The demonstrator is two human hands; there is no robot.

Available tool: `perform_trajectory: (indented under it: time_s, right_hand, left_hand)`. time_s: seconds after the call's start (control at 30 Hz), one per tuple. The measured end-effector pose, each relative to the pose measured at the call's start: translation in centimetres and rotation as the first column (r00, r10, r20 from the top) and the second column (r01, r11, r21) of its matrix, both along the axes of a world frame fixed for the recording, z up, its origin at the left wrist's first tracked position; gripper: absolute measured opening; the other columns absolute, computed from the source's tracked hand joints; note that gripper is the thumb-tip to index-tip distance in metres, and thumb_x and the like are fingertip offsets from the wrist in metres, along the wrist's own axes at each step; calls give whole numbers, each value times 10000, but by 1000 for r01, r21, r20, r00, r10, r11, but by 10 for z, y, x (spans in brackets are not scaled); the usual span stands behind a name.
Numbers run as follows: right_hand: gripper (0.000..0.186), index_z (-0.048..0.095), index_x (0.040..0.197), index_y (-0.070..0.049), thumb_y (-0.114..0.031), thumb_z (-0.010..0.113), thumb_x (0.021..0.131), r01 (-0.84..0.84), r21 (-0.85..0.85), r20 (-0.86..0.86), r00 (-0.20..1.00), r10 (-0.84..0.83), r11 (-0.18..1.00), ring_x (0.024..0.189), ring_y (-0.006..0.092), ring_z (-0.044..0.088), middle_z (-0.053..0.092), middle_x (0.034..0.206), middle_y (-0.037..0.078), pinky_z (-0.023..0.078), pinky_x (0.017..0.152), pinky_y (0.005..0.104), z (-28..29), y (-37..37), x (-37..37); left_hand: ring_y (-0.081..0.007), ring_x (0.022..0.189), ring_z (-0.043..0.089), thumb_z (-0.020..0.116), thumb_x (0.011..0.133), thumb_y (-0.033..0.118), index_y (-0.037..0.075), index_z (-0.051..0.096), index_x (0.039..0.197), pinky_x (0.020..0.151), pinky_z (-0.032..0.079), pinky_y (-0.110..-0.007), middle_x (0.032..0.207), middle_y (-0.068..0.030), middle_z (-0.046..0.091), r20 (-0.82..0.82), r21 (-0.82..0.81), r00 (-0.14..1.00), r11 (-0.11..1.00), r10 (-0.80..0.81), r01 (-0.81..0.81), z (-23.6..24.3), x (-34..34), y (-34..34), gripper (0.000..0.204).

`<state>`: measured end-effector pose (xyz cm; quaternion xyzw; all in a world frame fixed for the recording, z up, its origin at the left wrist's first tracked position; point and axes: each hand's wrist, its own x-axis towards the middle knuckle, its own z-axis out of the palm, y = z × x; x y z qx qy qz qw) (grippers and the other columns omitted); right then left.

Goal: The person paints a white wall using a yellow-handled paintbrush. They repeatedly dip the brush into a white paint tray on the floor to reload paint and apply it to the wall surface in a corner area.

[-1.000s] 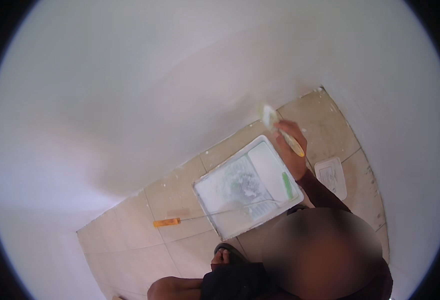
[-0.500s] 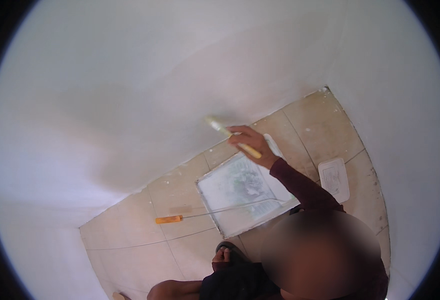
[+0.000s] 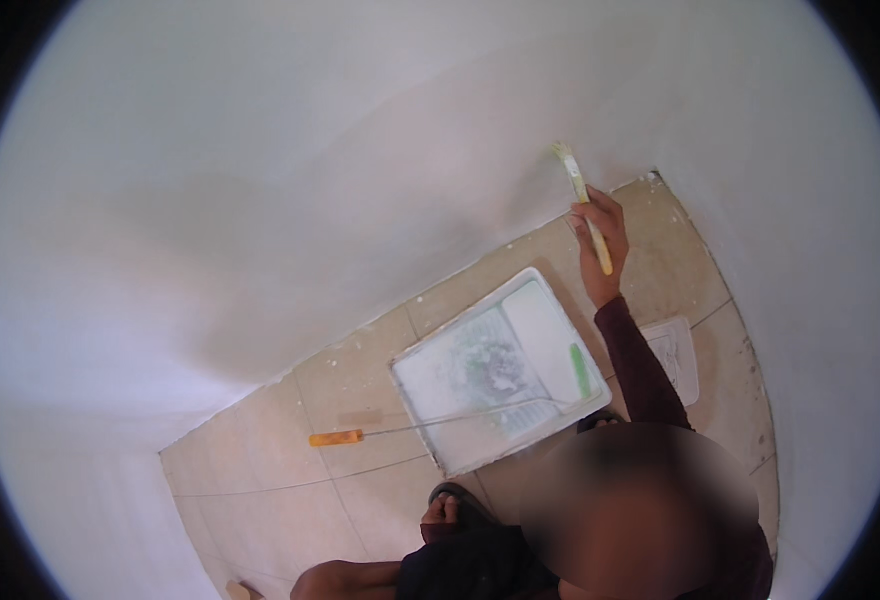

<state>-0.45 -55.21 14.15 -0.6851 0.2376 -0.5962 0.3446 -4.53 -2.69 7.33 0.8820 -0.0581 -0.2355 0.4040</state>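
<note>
The right hand has its fingers closed round the yellow handle of a paintbrush, whose bristles above the fingers touch the white wall. Below the fingers, a paint tray sits on the tiled floor. The left hand is out of sight.

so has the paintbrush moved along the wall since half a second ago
Yes. The paintbrush in the right hand has swung right along the wall, from above the paint tray's middle to beyond its right end, near the corner.
</note>
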Motion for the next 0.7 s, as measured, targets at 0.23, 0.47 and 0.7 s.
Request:
perform_trajectory:
  time_s: [0.23, 0.47, 0.7]
  right_hand:
    - [270, 689, 1013, -112, 45, 676, 793, -257, -145, -223, 949, 221, 956, 1056, 277, 596, 568, 1221, 133, 545, 782, 331, -26, 68, 59]
    - [253, 687, 1027, -94, 29, 694, 806, -658, -30, -187, 743, 643, 752, 1055, 261, 608, 596, 1203, 117, 523, 847, 323, 1, 82, 61]
    - [217, 680, 976, -26, 72, 695, 783, -370, 164, 45, 929, 368, 914, 1085, 226, 610, 656, 1097, 116, 482, 926, 318, 2, -9, 10]
  left_hand:
    - [-159, 727, 602, 591, 940, 262, 45, 660, 866, 692, 481, -323, 738, -80, 648, -42, 36, 998, 998, -43, 45, -4, 4, 4, 240]
    - [-157, 711, 596, 587, 947, 295, 55, 662, 883, 671, 477, -323, 740, -82, 645, 1, 160, 996, 983, -93, 92, -7, 7, 10, 260]
    - [-147, 687, 578, 586, 945, 280, 46, 661, 864, 661, 473, -314, 717, -78, 632, -69, 14, 998, 1000, -11, 12, -30, 2, 25, 259]
